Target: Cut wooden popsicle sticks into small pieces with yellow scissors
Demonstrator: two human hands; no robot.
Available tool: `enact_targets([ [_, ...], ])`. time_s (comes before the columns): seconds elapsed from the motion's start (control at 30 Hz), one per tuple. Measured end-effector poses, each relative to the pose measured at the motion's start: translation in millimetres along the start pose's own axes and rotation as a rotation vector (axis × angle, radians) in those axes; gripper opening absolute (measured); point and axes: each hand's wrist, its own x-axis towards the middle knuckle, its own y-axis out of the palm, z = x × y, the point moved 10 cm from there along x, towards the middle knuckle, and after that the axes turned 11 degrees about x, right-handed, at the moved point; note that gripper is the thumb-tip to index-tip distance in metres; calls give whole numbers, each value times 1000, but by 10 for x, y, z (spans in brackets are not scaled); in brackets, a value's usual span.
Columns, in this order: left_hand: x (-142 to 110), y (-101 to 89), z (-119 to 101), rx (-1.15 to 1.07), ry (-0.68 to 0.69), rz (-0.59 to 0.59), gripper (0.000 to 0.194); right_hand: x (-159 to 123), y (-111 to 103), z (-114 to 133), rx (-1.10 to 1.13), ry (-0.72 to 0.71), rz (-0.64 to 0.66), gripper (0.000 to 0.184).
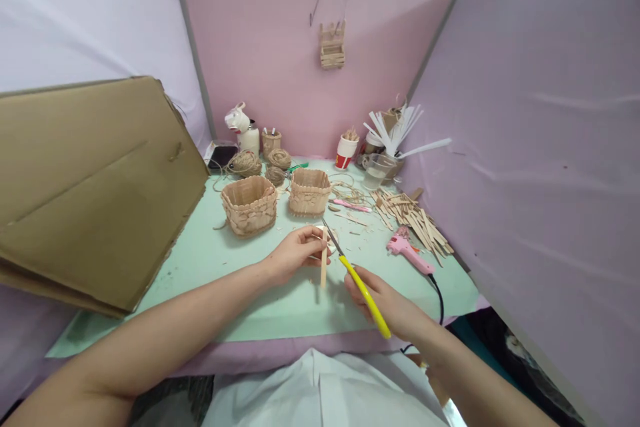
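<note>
Pale wooden strip (324, 270), straight, narrow; yellow-handled scissors (361, 287), slanted, blades (334, 239) beside strip's upper end.

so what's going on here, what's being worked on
A person holds a flat wooden stick in the left hand and yellow-handled scissors in the right hand. The blades are close to the stick's far end; whether they touch it is hard to tell. Two baskets stand beyond the hands, with a pink glue gun and loose wooden strips off to the right.
</note>
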Motion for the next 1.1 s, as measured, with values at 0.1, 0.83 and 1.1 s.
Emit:
enact_targets([
  [0.1, 4, 27, 22, 20, -8, 16, 26, 2, -43, 53, -88, -54, -31, 37],
  [0.83, -579, -690, -1499, 430, 645, -521, 12, 14, -496, 207, -602, -237, -238, 31],
  [1.1, -548, -1460, -1664, 858, 627, -848, 25, -25, -600, 215, -830, -224, -323, 21],
])
